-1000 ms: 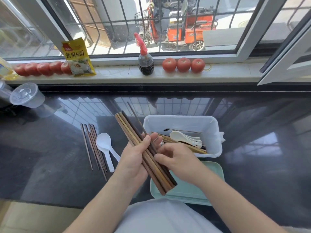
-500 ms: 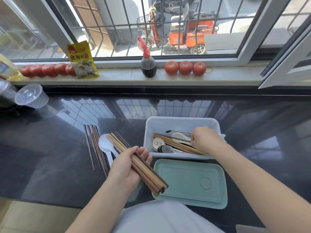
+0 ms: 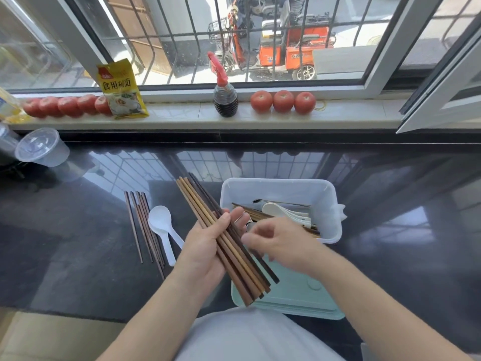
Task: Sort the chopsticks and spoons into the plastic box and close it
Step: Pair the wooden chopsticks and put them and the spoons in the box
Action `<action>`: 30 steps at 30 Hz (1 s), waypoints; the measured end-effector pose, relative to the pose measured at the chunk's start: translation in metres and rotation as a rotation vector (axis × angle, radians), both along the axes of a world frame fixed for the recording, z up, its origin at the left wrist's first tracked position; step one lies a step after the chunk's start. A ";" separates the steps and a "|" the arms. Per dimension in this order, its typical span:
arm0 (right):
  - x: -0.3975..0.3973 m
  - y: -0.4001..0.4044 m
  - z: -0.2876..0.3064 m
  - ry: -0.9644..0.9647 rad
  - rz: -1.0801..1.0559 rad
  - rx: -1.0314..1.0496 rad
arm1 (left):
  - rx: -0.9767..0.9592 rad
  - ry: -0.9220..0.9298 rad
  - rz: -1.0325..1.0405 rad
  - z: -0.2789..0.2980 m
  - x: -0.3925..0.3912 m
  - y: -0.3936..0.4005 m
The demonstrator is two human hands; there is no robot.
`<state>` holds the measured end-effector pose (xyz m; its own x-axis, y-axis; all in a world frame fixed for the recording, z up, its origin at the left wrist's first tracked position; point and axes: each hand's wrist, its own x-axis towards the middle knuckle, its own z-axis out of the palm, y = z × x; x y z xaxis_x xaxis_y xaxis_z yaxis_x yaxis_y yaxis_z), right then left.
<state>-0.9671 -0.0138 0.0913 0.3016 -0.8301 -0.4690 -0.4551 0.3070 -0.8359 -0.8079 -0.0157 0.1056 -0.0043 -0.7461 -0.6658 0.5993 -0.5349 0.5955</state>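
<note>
The left hand (image 3: 205,246) grips a bundle of wooden chopsticks (image 3: 223,238), long square-sided sticks in pale and dark brown, slanting from upper left to lower right across the palm. The right hand (image 3: 279,243) is blurred just beside the bundle, fingers reaching toward it; whether they pinch a stick cannot be told. Behind the hands stands the white plastic box (image 3: 330,201), rounded and translucent, holding glossy white spoons (image 3: 283,212) and more chopsticks, partly hidden by the fingers. Its pale green lid (image 3: 299,300) lies flat on the dark polished counter (image 3: 78,243), near edge half covered by the bundle. Left of the hand lie loose dark chopsticks (image 3: 143,227) and two white plastic spoons (image 3: 162,227).
</note>
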 end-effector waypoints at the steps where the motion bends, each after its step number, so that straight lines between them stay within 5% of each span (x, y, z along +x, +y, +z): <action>1: 0.006 0.008 0.000 0.011 0.023 -0.035 | -0.013 -0.001 -0.007 0.000 -0.002 0.000; 6: -0.010 -0.004 -0.006 0.099 -0.181 -0.066 | 0.016 -0.058 0.029 -0.006 0.001 -0.001; 8: -0.033 -0.021 -0.013 0.273 -0.219 -0.092 | 0.088 -0.043 0.079 -0.010 0.009 -0.001; 12: -0.072 -0.045 -0.040 0.769 -0.017 -0.084 | 0.151 0.012 0.124 -0.011 0.017 0.001; 19: -0.047 -0.064 -0.065 0.871 0.101 -0.121 | 0.100 0.021 0.069 -0.010 0.012 0.002; 21: -0.041 -0.058 -0.054 0.810 0.054 -0.221 | 0.052 0.033 0.036 -0.008 0.011 0.004; 24: -0.023 -0.031 -0.028 0.413 -0.126 -0.236 | 0.014 0.021 0.043 -0.010 0.012 0.004; 27: 0.002 0.002 -0.009 0.045 -0.076 -0.088 | 0.005 0.024 0.053 -0.012 0.008 0.002; 30: 0.014 0.017 -0.018 0.017 -0.120 -0.152 | 0.003 0.041 0.023 -0.013 0.002 0.003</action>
<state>-0.9533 0.0029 0.0735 0.1894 -0.9212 -0.3400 -0.4370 0.2310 -0.8693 -0.8061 -0.0123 0.0922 -0.0149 -0.7445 -0.6675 0.6354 -0.5225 0.5686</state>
